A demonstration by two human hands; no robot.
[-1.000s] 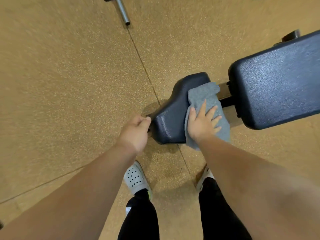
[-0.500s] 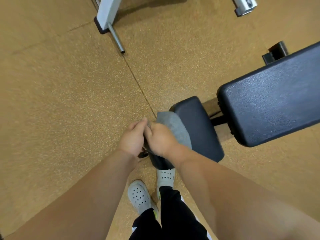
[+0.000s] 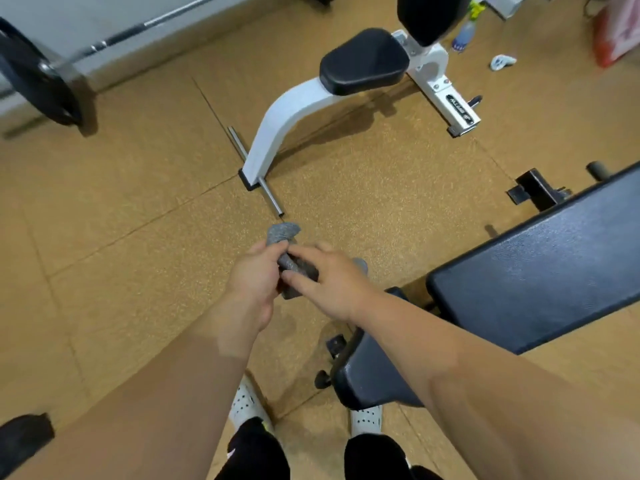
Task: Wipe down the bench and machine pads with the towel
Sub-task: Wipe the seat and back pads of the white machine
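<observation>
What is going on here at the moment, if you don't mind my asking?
A person stands at the end of the bench, holding a grey towel bunched up in the air, off the pads. The left hand grips it and the right hand lies on it with fingers fairly straight. The seat pad sits below the right forearm. The white machine ahead is untouched.

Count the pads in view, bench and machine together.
4: bench back pad at right; bench seat pad low centre, partly hidden; machine seat pad top centre; machine back pad above it. Others may be out of view.
</observation>
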